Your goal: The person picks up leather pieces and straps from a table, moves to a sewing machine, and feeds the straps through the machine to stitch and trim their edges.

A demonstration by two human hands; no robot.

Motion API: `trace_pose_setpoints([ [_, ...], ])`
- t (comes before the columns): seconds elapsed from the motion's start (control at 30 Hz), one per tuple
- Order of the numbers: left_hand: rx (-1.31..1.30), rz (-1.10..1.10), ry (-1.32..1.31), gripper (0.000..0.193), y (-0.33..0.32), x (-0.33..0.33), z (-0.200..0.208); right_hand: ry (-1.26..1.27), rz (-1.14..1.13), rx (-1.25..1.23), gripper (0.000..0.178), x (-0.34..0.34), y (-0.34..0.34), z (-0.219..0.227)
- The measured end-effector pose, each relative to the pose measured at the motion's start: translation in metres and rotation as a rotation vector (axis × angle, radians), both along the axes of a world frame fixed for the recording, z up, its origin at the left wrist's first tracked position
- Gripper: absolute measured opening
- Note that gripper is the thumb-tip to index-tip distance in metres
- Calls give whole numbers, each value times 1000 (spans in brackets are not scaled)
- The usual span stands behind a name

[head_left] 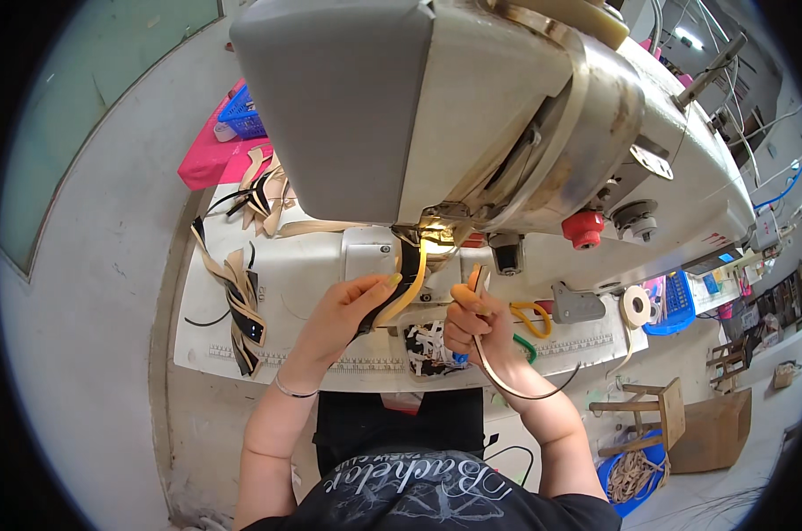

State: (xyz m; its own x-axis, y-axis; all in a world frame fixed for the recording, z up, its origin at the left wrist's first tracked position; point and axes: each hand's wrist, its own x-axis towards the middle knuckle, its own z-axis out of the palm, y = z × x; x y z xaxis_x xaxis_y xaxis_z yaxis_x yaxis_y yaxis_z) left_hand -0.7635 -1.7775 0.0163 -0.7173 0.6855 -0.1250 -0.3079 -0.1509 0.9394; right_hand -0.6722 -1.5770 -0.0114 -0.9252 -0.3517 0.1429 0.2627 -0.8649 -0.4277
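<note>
"What fills most of the view?"

"The sewing machine [335, 115], standing over a white table [317, 257]. A bundle of tan and black strips [242, 301] lies left of both hands."

"And the left hand [348, 305]?"

"Thumb and fingers are pinched together on a black-and-tan strip [407, 264]. It runs from the fingertips up and right, to the lit spot beneath the machine's head."

"So it lies between the hands?"

"Yes, nearer the left. The right hand [476, 323] sits apart from it, fingers curled closed around a narrow strip [507, 388]; one end pokes above the fist, the other trails across the forearm."
</note>
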Motion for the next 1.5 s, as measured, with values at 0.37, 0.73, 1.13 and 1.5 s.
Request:
trace_pose_setpoints([
  [0.37,-82,35,146,30,-6,-1,-2,-57,-146,397,39,-4,8,8],
  [0.73,-49,118,318,29,1,2,-19,-129,-272,517,42,9,-2,-2],
  [1.13,89,145,432,26,-2,-3,-34,38,-271,700,40,4,-13,3],
  [1.5,178,109,468,25,1,-10,-43,39,-423,755,33,-1,-5,4],
])
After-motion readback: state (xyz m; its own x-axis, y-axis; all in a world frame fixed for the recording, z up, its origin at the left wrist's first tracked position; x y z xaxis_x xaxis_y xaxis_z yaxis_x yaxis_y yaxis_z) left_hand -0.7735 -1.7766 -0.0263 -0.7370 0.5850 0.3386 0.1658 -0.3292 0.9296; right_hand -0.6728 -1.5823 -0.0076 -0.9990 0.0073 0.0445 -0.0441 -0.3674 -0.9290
